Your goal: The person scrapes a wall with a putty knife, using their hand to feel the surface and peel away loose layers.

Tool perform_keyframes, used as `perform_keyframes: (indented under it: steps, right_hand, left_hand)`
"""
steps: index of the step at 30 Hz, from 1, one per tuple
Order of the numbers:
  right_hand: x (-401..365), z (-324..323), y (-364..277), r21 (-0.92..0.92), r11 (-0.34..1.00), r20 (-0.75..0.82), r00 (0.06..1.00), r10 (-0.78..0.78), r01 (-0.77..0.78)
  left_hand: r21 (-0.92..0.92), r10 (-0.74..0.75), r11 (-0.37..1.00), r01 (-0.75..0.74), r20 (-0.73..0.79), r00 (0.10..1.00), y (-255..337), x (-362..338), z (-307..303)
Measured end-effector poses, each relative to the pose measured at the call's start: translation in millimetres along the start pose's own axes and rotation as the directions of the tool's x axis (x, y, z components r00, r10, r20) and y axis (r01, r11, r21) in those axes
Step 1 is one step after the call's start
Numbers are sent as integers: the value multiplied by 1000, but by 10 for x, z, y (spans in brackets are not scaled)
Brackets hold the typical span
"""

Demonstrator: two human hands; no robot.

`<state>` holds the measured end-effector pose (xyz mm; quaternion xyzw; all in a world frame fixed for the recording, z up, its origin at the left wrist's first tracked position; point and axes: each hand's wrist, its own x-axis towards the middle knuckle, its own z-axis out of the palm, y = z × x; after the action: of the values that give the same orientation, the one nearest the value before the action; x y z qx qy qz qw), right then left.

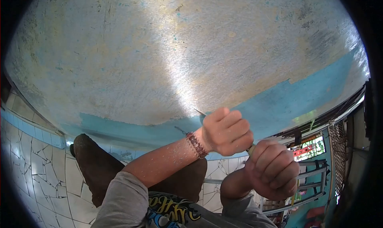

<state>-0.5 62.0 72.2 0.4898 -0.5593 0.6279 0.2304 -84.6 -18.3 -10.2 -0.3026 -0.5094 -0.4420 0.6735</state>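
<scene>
Both hands are closed around one long-handled scraper, whose thin metal blade shows edge-on against the wall. My left hand grips it nearer the blade, fingers wrapped in a fist. Lower and to the right, my right hand is closed round the rear of the handle; a short yellowish piece shows between the fists. The blade tip lies at the boundary between the rough, stripped wall surface and a band of blue paint. Pale flecks cover my left forearm, above a braided bracelet.
Cracked-pattern white floor tiles lie at the lower left, with a blue-edged tile border along the wall's foot. My bent knee is close to the wall. A metal ladder-like frame stands at the right, near a lattice panel and a bright window.
</scene>
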Motion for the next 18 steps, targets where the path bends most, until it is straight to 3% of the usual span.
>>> perform_keyframes:
  steps: [2, 3, 6, 7, 11, 14, 15, 18]
  right_hand:
    - [52, -21, -15, 57, 998, 0, 1000, 17, -17]
    - [-6, 39, 27, -98, 995, -75, 997, 25, -32]
    - [18, 52, 40, -37, 987, 61, 985, 159, -157]
    - [10, 65, 23, -41, 992, -1, 993, 121, -120]
    - [103, 26, -88, 77, 997, -7, 1000, -4, 4]
    - [-13, 96, 4, -53, 997, -8, 999, 54, -54]
    - [-79, 86, 18, -22, 985, -31, 984, 173, -174]
    - [-52, 41, 74, 51, 985, 108, 981, 158, -165]
  left_hand:
    - [-28, -37, 999, 37, 9, 999, 29, 31, 12]
    - [4, -55, 998, 55, 18, 998, 36, -36, 5]
    - [57, -64, 996, 63, 16, 998, 24, -207, -50]
    - [40, -51, 998, 51, -10, 999, 40, -136, 3]
    - [-26, -10, 1000, 9, -48, 999, 64, 72, 125]
    - [15, -18, 1000, 19, -31, 999, 22, -122, -11]
    - [33, -37, 999, 38, -21, 999, 33, -192, -21]
    - [94, -34, 995, 34, -7, 999, 20, -240, -91]
